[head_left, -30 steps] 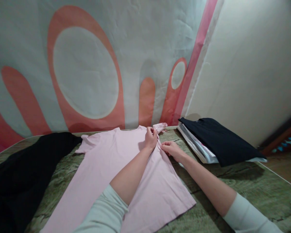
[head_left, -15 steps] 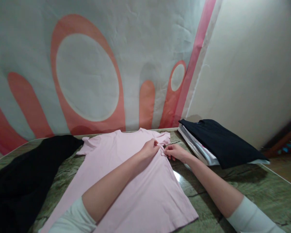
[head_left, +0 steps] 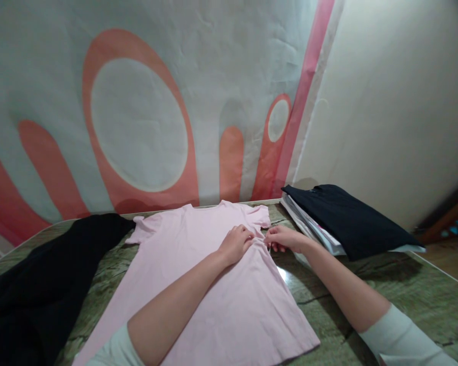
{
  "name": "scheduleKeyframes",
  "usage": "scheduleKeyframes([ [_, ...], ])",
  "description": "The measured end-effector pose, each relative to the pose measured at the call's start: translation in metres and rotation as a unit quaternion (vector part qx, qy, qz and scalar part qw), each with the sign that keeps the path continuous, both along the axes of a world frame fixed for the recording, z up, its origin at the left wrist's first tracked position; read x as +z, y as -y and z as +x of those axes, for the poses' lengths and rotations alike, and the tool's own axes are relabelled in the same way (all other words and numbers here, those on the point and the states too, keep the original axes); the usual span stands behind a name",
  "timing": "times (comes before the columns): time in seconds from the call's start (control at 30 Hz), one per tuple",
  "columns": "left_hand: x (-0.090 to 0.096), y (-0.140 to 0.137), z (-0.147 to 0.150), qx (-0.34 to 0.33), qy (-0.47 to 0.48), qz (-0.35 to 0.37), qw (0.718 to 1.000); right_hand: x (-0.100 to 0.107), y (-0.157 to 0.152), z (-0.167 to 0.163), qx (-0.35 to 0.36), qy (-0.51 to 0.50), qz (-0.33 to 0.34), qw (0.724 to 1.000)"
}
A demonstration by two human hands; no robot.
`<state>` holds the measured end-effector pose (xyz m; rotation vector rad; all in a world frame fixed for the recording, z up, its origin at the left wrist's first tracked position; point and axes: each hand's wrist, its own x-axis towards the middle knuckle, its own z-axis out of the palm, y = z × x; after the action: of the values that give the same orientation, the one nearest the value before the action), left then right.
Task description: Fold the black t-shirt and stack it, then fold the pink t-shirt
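Pink T-shirt (head_left: 252, 300) lies spread on the wood-patterned table (head_left: 435, 305), its neckline toward the printed wall (head_left: 206, 168) and its body running down toward us. Our right hand (head_left: 284, 238) is at the shirt's right side edge, just below the right sleeve (head_left: 260, 216), with thumb and forefinger narrowed to a pinch on the cloth. That grip takes only a little of the border: nearly all of the shirt spreads to its left and nearer to us, while the sleeve sits just beyond. Our left hand (head_left: 235, 243) rests on top of the shirt beside the pinch, fingers bent down; we cannot tell whether they hold a fold or merely press. The cloth puckers between both hands, and our left forearm (head_left: 183, 300) crosses over the shirt. Its left sleeve (head_left: 147, 230) lies well apart from our hands, just beside a black garment (head_left: 53, 274). Beyond our right hand, we see a stack of folded clothes (head_left: 313, 233) topped by black cloth (head_left: 347, 221).
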<state>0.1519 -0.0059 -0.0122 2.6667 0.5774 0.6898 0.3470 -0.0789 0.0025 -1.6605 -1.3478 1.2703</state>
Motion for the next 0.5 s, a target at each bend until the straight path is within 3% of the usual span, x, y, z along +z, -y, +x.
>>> scheduleKeyframes([
  [0.3, 0.000, -0.001, -0.001, -0.009, -0.027, 0.028, 0.999, 0.001, 0.000, -0.003, -0.013, 0.108, -0.010, 0.994],
  [0.5, 0.015, 0.000, -0.004, -0.009, -0.123, 0.121, 0.985, 0.000, -0.002, -0.006, -0.031, 0.146, -0.031, 0.988],
])
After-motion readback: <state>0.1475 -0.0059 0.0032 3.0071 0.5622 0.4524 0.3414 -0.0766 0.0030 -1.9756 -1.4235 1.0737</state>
